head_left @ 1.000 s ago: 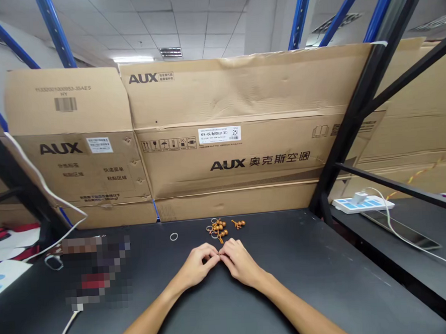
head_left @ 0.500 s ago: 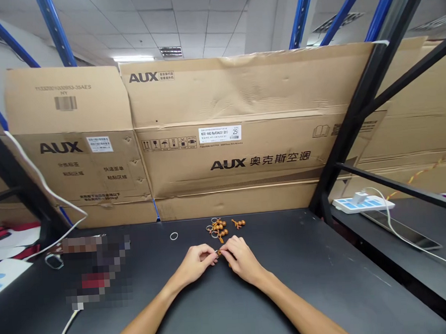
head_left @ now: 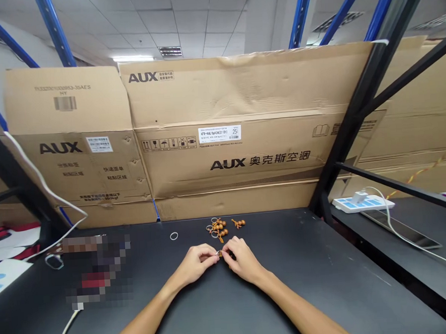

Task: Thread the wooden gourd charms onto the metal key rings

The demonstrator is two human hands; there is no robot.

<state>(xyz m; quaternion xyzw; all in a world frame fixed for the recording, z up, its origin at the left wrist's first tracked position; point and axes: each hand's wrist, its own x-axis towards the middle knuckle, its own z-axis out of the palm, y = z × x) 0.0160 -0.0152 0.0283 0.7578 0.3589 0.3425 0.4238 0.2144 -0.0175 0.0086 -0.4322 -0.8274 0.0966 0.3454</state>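
My left hand [head_left: 197, 263] is closed in a pinch on a small metal key ring [head_left: 217, 253], mostly hidden by the fingertips. Facing it, my right hand [head_left: 244, 261] pinches a small orange-brown pendant [head_left: 221, 255], and the two sets of fingertips almost touch. Most of that pendant is covered by the fingers. Just beyond the hands lies a cluster of brown gourd-shaped keychains [head_left: 222, 232] with rings on them. A single gourd pendant [head_left: 240, 223] rests to the right of the cluster, and a loose key ring [head_left: 174, 236] lies to the left.
Large cardboard boxes [head_left: 223, 177] stand along the back of the black table [head_left: 217, 313]. At the left are a white cable [head_left: 66, 327] and a pixelated patch. A dark rack post [head_left: 338, 145] rises at the right, near a white power strip [head_left: 361, 205].
My fingertips have shifted slightly around the key ring and pendant, and the ring has tilted a little. The keychains and loose ring on the table stay where they were.
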